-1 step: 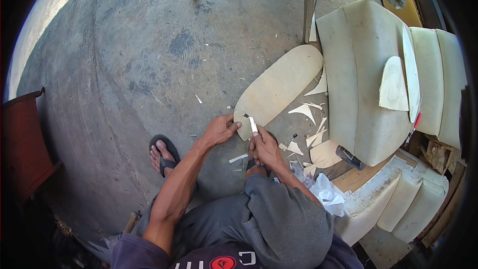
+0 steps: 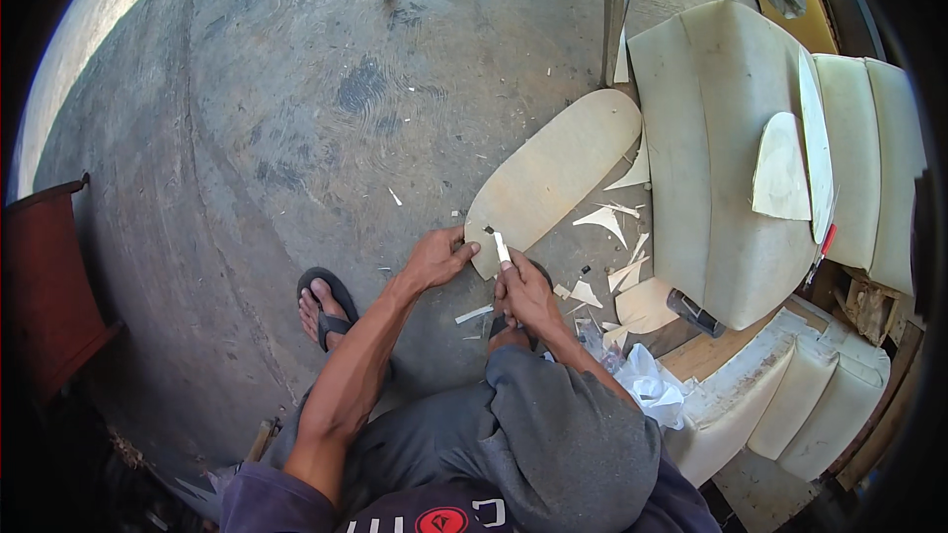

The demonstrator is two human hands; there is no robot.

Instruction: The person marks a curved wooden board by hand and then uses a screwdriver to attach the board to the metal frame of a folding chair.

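Note:
A long pale board (image 2: 558,173) with rounded ends slants up and right from my hands. My left hand (image 2: 436,257) pinches its near rounded end between thumb and fingers. In my right hand (image 2: 528,298) is a slim cutter knife (image 2: 502,245) with a flat, pale front part, its tip over the board near that same end. A small dark mark or hole (image 2: 489,230) shows in the board right by the tip. My right fingers wrap the tool and hide its rear part.
Pale offcuts (image 2: 602,222) litter the floor right of the board. Cream padded seats (image 2: 681,158) stand at the right, bearing another rounded piece (image 2: 780,168). A white plastic bag (image 2: 652,385) lies near my right knee. Metal legs (image 2: 614,10) rise at the top; a red-brown panel (image 2: 54,286) is far left.

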